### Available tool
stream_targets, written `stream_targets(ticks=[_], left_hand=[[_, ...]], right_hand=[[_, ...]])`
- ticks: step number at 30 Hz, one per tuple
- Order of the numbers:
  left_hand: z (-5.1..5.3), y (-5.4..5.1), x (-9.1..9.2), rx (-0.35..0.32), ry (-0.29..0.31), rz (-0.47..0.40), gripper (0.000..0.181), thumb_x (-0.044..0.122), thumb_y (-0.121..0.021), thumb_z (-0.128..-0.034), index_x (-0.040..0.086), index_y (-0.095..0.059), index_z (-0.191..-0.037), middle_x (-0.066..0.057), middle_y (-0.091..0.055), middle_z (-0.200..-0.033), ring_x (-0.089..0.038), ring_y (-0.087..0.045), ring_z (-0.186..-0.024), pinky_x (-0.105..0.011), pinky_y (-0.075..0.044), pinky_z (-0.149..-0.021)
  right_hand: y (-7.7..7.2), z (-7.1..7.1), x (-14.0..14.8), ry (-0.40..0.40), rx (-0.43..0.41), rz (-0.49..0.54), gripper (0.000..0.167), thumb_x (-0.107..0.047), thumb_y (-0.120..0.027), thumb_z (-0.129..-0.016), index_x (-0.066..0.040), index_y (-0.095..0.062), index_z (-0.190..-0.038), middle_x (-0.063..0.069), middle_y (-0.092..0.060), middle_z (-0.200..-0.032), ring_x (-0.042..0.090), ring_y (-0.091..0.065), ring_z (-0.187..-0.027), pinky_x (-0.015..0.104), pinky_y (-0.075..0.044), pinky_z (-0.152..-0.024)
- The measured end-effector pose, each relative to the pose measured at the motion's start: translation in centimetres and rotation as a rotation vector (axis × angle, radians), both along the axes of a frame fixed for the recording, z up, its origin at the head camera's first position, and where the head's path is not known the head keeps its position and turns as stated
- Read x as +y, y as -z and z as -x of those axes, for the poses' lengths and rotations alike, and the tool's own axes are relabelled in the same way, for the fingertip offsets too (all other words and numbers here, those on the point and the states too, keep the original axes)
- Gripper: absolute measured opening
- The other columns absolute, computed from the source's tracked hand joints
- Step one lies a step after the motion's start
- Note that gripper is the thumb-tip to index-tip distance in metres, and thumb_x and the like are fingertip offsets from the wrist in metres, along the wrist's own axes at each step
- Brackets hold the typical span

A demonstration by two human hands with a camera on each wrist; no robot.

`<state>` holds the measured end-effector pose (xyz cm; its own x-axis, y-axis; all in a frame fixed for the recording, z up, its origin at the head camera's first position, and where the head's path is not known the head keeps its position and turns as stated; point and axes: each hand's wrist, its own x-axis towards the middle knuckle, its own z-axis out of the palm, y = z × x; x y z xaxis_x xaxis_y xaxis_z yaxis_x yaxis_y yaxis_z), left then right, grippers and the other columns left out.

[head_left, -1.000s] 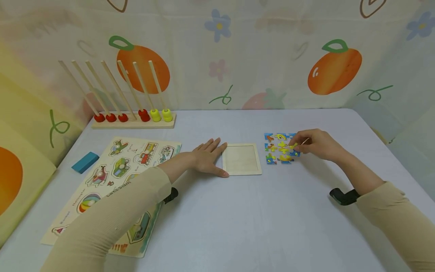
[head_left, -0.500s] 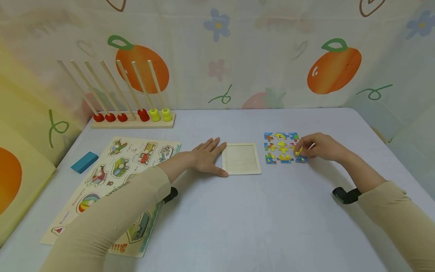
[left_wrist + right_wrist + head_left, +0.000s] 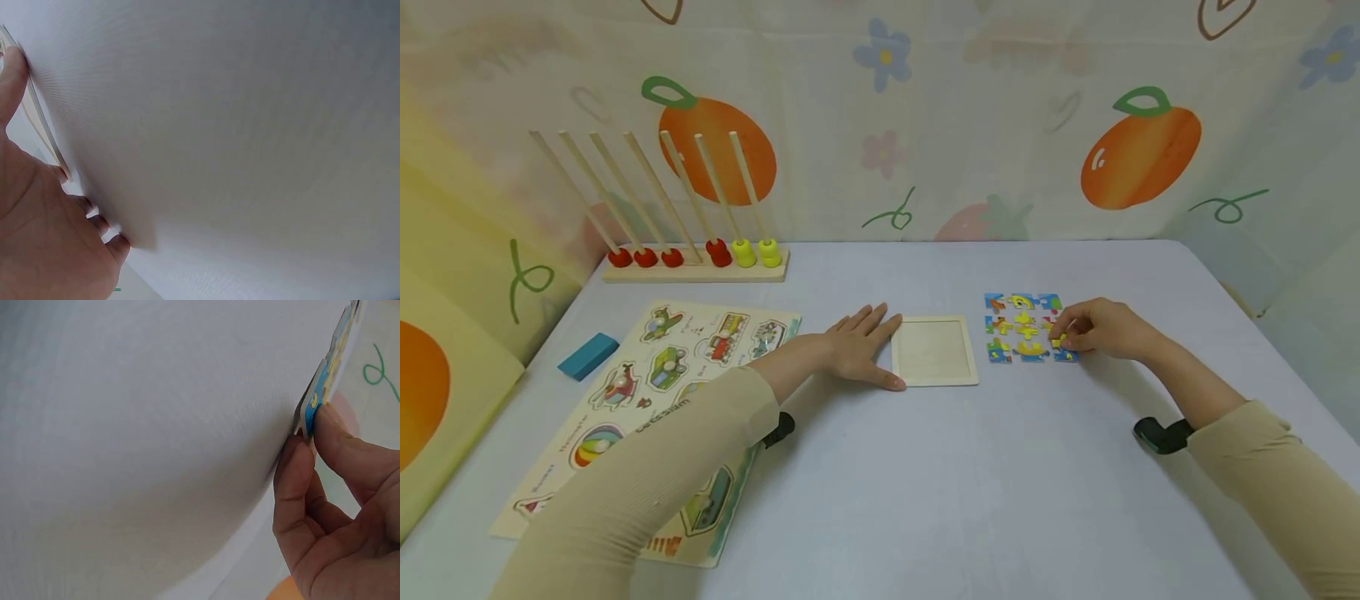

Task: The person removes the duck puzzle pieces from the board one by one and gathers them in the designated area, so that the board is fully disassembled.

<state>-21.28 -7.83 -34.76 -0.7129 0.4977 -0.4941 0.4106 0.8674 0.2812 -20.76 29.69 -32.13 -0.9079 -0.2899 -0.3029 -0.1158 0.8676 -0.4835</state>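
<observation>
My left hand rests flat on the table with fingers spread. Its thumb and index finger touch the left side of a square wooden puzzle tray. To the right of the tray, jigsaw pieces in blue, yellow and green lie in spaced rows. My right hand is at their right edge. In the right wrist view, its thumb and a finger pinch the edge of a blue and yellow jigsaw piece low over the table. The fingers partly hide the right-hand pieces in the head view.
A wooden picture-puzzle board lies at the left, partly under the left forearm. Beside it is a blue block. A wooden peg rack with red and yellow beads stands at the back left, before a printed cloth.
My right hand has moved slightly right and toward me, and the lower right jigsaw piece now sits farther from its neighbours. The left hand and the tray stay where they were.
</observation>
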Motion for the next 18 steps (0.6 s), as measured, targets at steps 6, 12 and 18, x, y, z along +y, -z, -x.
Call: stream_targets(ticks=[6,12,18], left_hand=[[-0.08,-0.10,0.06,-0.003,-0.002,-0.001,0.109,0.068,-0.058,-0.0866,0.025,0.010,-0.159,-0.003,0.021,-0.167,-0.026,0.018,-0.156,-0.051,0.002,-0.128],[-0.08,-0.21,0.04,0.005,-0.008,0.000,0.109,0.068,-0.059,-0.0861,0.023,0.008,-0.160,-0.004,0.019,-0.168,-0.027,0.017,-0.156,-0.051,0.001,-0.128],[0.00,-0.08,0.10,0.016,-0.012,-0.011,0.110,0.068,-0.060,-0.0855,0.023,0.006,-0.160,-0.004,0.017,-0.168,-0.026,0.015,-0.157,-0.051,0.001,-0.128]], right_hand=[[-0.16,-0.02,-0.10,0.002,-0.001,-0.003,0.015,-0.009,-0.066,-0.093,-0.002,-0.070,-0.105,0.006,-0.058,-0.084,0.019,-0.052,-0.083,0.021,-0.041,-0.061],[-0.34,-0.02,-0.32,-0.014,0.014,-0.018,0.014,-0.009,-0.066,-0.093,-0.002,-0.070,-0.104,0.008,-0.060,-0.086,0.020,-0.052,-0.083,0.021,-0.042,-0.061],[-0.58,-0.22,-0.43,-0.017,0.015,-0.006,0.012,-0.008,-0.067,-0.091,-0.003,-0.070,-0.101,0.009,-0.064,-0.088,0.019,-0.055,-0.081,0.021,-0.046,-0.062]])
